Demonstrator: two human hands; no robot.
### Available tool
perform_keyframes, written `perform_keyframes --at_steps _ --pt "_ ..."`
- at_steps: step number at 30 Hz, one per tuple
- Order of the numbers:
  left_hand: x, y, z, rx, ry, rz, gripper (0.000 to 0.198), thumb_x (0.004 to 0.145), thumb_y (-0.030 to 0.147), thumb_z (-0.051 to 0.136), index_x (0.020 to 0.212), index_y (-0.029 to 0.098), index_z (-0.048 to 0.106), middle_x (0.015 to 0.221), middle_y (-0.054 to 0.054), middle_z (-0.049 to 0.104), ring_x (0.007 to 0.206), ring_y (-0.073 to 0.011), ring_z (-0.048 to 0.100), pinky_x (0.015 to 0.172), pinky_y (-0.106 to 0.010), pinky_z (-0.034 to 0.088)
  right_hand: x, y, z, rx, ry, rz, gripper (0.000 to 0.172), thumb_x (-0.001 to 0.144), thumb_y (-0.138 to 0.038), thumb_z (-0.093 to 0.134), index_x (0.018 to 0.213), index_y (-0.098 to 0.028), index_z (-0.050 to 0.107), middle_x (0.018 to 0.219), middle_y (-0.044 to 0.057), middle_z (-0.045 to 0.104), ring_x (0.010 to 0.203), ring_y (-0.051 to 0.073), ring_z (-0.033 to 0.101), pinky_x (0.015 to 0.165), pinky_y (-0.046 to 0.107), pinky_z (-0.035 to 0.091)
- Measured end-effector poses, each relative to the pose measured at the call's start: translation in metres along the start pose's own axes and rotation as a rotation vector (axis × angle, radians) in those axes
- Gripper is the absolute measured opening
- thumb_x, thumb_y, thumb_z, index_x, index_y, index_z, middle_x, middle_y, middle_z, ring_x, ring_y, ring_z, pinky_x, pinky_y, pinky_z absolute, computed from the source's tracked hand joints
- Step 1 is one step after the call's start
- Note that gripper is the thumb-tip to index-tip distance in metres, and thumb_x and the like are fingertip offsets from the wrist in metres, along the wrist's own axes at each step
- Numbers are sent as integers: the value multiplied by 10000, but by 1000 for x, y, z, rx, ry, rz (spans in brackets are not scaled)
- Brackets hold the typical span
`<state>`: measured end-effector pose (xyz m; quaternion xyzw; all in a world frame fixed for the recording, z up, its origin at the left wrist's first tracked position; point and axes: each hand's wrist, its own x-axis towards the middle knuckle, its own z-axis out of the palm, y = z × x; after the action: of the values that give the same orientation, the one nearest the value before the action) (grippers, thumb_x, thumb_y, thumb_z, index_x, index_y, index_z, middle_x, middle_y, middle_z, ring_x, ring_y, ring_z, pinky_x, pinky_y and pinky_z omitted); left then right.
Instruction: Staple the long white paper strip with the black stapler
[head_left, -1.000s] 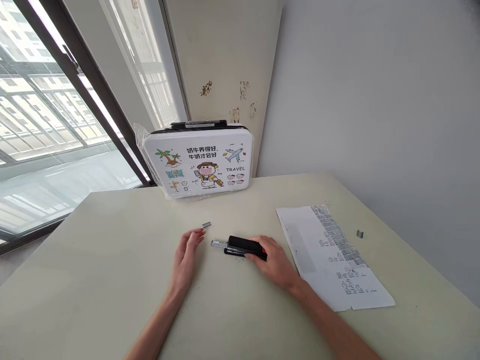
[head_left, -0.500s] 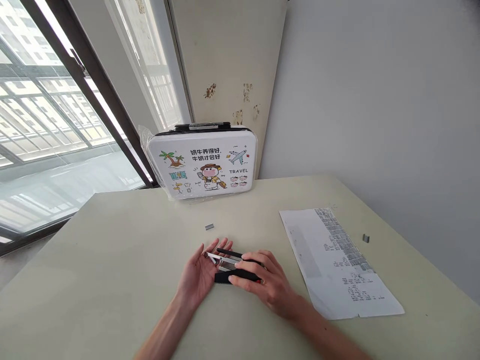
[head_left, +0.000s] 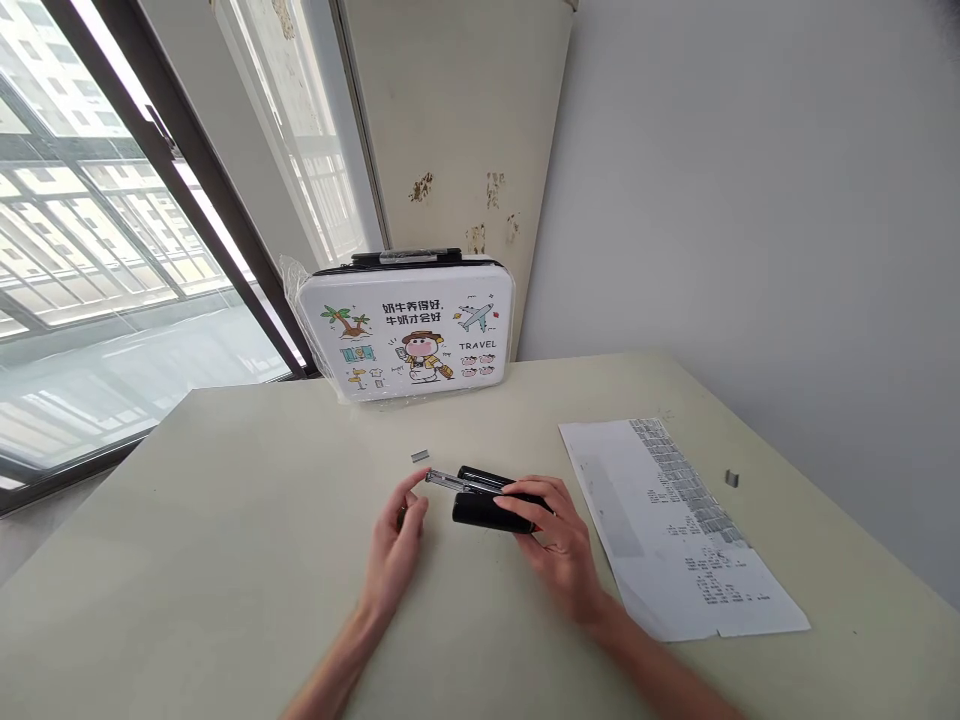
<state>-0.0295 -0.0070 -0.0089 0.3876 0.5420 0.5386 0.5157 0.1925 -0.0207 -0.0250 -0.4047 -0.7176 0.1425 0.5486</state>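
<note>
My right hand (head_left: 559, 535) grips a black stapler (head_left: 487, 505) from the right and holds it just above the table. The stapler's metal staple channel (head_left: 450, 480) sticks out to the left. My left hand (head_left: 401, 535) is right beside the channel's tip. Its fingers and thumb are pinched together, and I cannot make out what is between them. A small strip of staples (head_left: 419, 457) lies on the table just beyond both hands.
A printed paper sheet (head_left: 675, 520) lies to the right of my right hand, with another staple strip (head_left: 732, 478) past it near the wall. A white cartoon travel case (head_left: 409, 325) in plastic wrap stands at the back of the beige table (head_left: 225, 520). Window at left.
My right hand has lifted the stapler and moved it slightly away from me. My left hand has gone from lying open under the channel to a pinch beside its tip.
</note>
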Motion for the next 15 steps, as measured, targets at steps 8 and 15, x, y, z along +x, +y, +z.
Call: perform_keyframes --at_steps 8,15 --pt "-15 -7 10 217 -257 241 398 786 252 785 1183 240 796 713 -2 475 681 -209 415 630 -280 354 -8 6 4 76 -67 97 397 975 -148 631 1302 -370 670 1195 60 706 1140 248 665 923 419 612" --pt "0 -5 4 -214 -159 -89 339 810 270 792 1127 164 734 663 71 369 553 -94 320 513 -216 279 11 24 25 31 -69 326 295 958 -322 671 1246 -269 702 1150 66 765 1033 244 728 901 383 607"
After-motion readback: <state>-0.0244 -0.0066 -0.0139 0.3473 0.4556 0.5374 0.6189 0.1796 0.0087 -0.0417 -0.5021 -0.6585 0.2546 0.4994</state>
